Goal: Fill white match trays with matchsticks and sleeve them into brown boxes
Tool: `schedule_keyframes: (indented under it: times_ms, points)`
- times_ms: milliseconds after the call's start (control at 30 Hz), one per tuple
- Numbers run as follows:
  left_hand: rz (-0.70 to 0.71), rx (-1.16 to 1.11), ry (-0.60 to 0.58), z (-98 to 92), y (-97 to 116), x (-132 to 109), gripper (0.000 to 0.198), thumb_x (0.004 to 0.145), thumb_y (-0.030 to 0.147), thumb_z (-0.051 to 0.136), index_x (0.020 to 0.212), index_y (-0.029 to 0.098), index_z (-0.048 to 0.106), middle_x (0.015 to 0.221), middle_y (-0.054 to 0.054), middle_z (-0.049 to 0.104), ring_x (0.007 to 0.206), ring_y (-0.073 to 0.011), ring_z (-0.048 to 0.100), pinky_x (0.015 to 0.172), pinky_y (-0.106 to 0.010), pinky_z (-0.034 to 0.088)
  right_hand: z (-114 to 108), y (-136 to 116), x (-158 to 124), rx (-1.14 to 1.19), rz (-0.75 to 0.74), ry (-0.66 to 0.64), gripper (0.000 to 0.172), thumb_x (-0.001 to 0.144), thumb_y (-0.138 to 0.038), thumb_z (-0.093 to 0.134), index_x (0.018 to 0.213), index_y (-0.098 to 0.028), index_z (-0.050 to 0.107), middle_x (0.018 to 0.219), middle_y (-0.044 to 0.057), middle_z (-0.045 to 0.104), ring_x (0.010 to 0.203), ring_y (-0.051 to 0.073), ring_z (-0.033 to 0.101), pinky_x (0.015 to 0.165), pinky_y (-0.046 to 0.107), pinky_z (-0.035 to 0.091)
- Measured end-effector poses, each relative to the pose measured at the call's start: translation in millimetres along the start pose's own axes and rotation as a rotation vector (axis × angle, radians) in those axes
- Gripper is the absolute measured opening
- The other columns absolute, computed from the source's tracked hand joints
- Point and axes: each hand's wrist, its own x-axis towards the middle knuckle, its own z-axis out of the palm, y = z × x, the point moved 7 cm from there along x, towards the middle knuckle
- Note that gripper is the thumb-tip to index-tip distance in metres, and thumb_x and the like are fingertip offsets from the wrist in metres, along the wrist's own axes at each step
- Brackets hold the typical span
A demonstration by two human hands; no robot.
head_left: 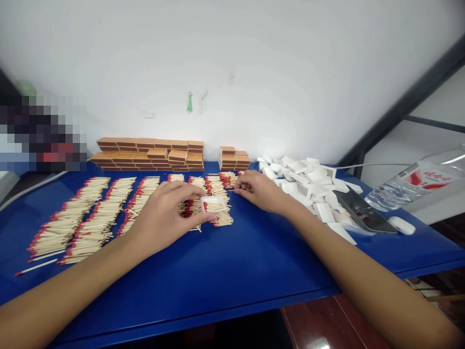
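My left hand [170,206] grips a small white matchbox tray [213,200] between thumb and fingers, above the rows of matches. A few red-tipped matches [209,207] lie inside the tray. To its right, my right hand [256,188] has its fingers curled together at the right end of the matches, near a short pile of red-headed matches [227,179]. What those fingers pinch, if anything, is hidden. Long rows of matches [94,218] spread over the blue table to the left of my left hand.
Brown matchboxes [145,157] stand stacked along the wall, with a smaller stack [233,159] beside them. At right lie a heap of white trays [301,177], a phone [363,211], a white earphone case [401,225] and a tilted water bottle [410,184]. The blue table [218,276] ends at the front.
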Motion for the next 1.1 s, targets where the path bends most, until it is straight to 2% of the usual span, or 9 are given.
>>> schedule_keyframes:
  times_ms: [133, 233, 400, 633, 833, 1100]
  points:
    - [-0.004, 0.000, 0.000, -0.5, -0.1, 0.1, 0.042, 0.084, 0.056, 0.080, 0.107, 0.022, 0.072, 0.105, -0.004, 0.077, 0.099, -0.0254, 0.071, 0.093, -0.039, 0.051, -0.4, 1.2, -0.3, -0.007, -0.013, 0.019, 0.006, 0.094, -0.016, 0.065, 0.093, -0.020, 0.069, 0.084, 0.004, 0.061, 0.086, 0.021, 0.055, 0.076, 0.033, 0.041]
    - [-0.006, 0.003, -0.008, 0.1, -0.8, 0.0, 0.042, 0.085, 0.056, 0.079, 0.108, 0.022, 0.072, 0.105, -0.004, 0.077, 0.098, -0.0257, 0.071, 0.091, -0.039, 0.050, 0.2, 2.9, -0.7, -0.002, -0.016, 0.020, 0.010, 0.095, -0.014, 0.064, 0.099, -0.020, 0.072, 0.089, 0.006, 0.062, 0.089, 0.021, 0.056, 0.078, 0.033, 0.043]
    - [-0.003, -0.005, -0.011, 0.6, -0.7, 0.4, 0.042, 0.086, 0.057, 0.078, 0.108, 0.021, 0.072, 0.105, -0.004, 0.077, 0.097, -0.0249, 0.070, 0.089, -0.039, 0.050, 0.4, 2.9, -0.3, -0.007, -0.007, 0.017, 0.006, 0.095, -0.017, 0.066, 0.092, -0.019, 0.071, 0.086, 0.005, 0.061, 0.087, 0.021, 0.056, 0.075, 0.032, 0.043]
    - [-0.008, -0.003, -0.008, 0.3, -1.6, -0.7, 0.043, 0.085, 0.058, 0.078, 0.110, 0.023, 0.072, 0.107, -0.004, 0.078, 0.100, -0.0250, 0.070, 0.093, -0.039, 0.051, 0.2, -0.2, -0.6, -0.012, -0.029, 0.006, 0.014, 0.099, -0.015, 0.057, 0.090, -0.020, 0.068, 0.089, 0.007, 0.062, 0.088, 0.022, 0.055, 0.077, 0.034, 0.043]
    - [0.001, 0.001, -0.010, 0.5, -0.7, 0.2, 0.043, 0.086, 0.058, 0.077, 0.108, 0.022, 0.072, 0.103, -0.005, 0.077, 0.095, -0.0253, 0.071, 0.088, -0.039, 0.051, 1.4, 4.9, -0.4, -0.044, -0.021, -0.017, 0.014, 0.099, -0.016, 0.056, 0.087, -0.019, 0.064, 0.088, 0.007, 0.061, 0.090, 0.024, 0.054, 0.079, 0.035, 0.042]
    - [0.010, 0.004, -0.001, -0.1, -0.8, 0.1, 0.044, 0.086, 0.059, 0.077, 0.107, 0.022, 0.071, 0.104, -0.005, 0.077, 0.097, -0.0253, 0.071, 0.089, -0.038, 0.051, -2.7, -3.7, -2.4, -0.005, -0.055, 0.012, 0.014, 0.103, -0.020, 0.053, 0.095, -0.020, 0.065, 0.098, 0.008, 0.059, 0.096, 0.024, 0.054, 0.085, 0.037, 0.044]
